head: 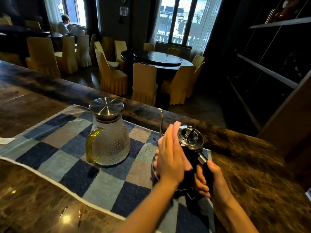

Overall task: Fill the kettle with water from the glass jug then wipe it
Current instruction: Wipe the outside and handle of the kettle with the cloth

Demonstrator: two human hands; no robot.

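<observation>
A textured glass jug (111,142) with a steel lid and a yellow-green handle stands upright on a blue checked towel (67,148). To its right is the kettle (191,138), dark-bodied, with a perforated steel lid, a black knob and a thin gooseneck spout (161,121) that points away from me. My right hand (212,180) grips the kettle's black handle. My left hand (170,155) lies flat, fingers straight, against the kettle's left side and hides most of the body. A fold of the towel rises beside the kettle under this hand.
The towel lies on a dark marble counter (252,174) with a few water drops (65,214) near the front left. A white cloth edge (5,140) shows at the far left. Beyond the counter are covered chairs, round tables and a seated person; dark shelves stand to the right.
</observation>
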